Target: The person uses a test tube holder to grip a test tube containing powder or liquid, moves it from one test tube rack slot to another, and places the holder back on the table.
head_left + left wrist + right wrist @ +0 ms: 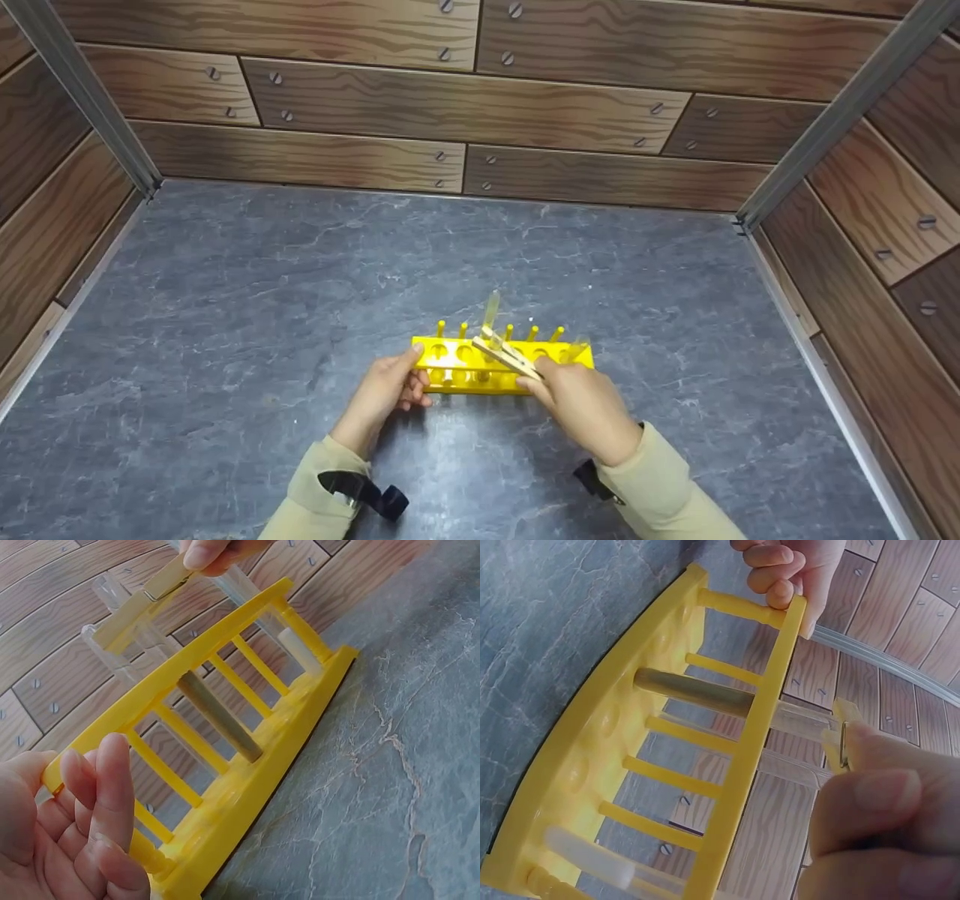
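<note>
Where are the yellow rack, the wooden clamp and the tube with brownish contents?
Yellow rack (472,364), head view: front edge of its top plate.
Wooden clamp (129,622), left wrist view: one of its prongs.
Tube (695,691), right wrist view: its brownish filled part.

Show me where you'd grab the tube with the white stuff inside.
I'd pinch the tube with white contents by its clear upper end, coming from above. That part pokes out over the top of the yellow rack, while the white part sits lower, between the rack's posts. The right hand is close by, so space may be tight.
</note>
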{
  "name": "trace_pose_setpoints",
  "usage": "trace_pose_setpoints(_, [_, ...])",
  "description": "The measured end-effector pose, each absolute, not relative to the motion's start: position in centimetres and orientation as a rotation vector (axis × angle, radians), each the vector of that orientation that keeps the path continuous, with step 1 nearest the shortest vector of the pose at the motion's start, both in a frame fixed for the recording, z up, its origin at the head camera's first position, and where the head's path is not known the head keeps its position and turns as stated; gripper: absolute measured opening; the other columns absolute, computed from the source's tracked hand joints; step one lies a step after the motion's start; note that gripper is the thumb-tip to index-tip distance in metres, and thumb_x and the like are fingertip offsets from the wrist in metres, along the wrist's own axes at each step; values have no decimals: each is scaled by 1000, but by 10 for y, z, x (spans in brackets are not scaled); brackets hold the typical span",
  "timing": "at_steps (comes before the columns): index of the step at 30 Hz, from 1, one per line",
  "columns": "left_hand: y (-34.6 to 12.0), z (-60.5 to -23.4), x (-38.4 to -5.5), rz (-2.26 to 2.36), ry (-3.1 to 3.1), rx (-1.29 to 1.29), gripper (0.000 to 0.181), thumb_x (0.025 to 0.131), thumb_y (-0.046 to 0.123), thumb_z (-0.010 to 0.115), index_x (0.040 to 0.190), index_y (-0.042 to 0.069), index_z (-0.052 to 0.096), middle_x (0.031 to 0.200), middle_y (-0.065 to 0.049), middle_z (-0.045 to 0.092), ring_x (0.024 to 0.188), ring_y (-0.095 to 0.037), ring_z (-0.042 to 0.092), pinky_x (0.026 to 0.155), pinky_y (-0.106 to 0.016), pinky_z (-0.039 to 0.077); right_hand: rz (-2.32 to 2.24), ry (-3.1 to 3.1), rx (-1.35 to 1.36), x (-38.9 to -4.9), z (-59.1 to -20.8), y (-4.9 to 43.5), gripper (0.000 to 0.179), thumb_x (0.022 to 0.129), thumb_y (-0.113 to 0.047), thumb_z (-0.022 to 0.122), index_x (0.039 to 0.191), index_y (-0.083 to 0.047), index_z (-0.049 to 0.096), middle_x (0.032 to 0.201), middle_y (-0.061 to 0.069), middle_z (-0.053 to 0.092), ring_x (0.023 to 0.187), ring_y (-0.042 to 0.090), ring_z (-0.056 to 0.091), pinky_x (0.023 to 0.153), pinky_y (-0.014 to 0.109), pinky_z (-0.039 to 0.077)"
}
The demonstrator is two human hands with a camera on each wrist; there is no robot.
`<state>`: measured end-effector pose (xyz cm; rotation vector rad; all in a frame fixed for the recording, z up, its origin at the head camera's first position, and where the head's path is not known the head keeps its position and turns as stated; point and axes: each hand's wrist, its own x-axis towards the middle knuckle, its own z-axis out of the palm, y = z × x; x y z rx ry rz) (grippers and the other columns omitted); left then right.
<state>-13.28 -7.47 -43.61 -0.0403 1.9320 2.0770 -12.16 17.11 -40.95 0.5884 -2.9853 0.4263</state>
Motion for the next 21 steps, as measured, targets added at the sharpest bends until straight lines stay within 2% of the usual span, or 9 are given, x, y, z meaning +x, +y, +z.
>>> trace_pose_setpoints(3, [-83, -482, -153, 2038, 1891, -32, 47, 98, 39, 43, 69, 7, 60, 53, 3, 53, 51, -11, 61, 45, -20, 37, 426, -2985, 590, -121, -409, 171, 27, 91, -36, 57, 76, -14, 53, 53, -8, 38, 42, 7, 32, 38, 24, 30])
trace_pose_setpoints(5, [-83, -491, -156, 2037, 1898, -62, 47, 96, 43, 46, 68, 8, 60, 53, 3, 53, 51, -12, 61, 45, -20, 37, 428, -2982, 592, -120, -409, 171, 27, 91, -35, 58, 76, -13, 53, 53, -7, 37, 42, 7, 32, 37, 25, 30])
trace_pose_setpoints(12, [-80, -493, -155, 2044, 1931, -146, 46, 96, 40, 47, 66, 7, 58, 52, 1, 52, 48, -13, 60, 44, -20, 36, 451, -2982, 592, -120, -405, 170, 25, 91, -33, 58, 76, -14, 52, 53, -7, 37, 42, 7, 32, 38, 24, 30])
trace_pose_setpoints(21, [-78, -488, -156, 2040, 1988, -111, 45, 98, 36, 45, 65, 8, 58, 49, 2, 51, 48, -13, 61, 43, -22, 35, 456, -2977, 582, -121, -400, 171, 29, 91, -32, 59, 71, -15, 47, 52, -7, 35, 43, 8, 31, 38, 24, 28])
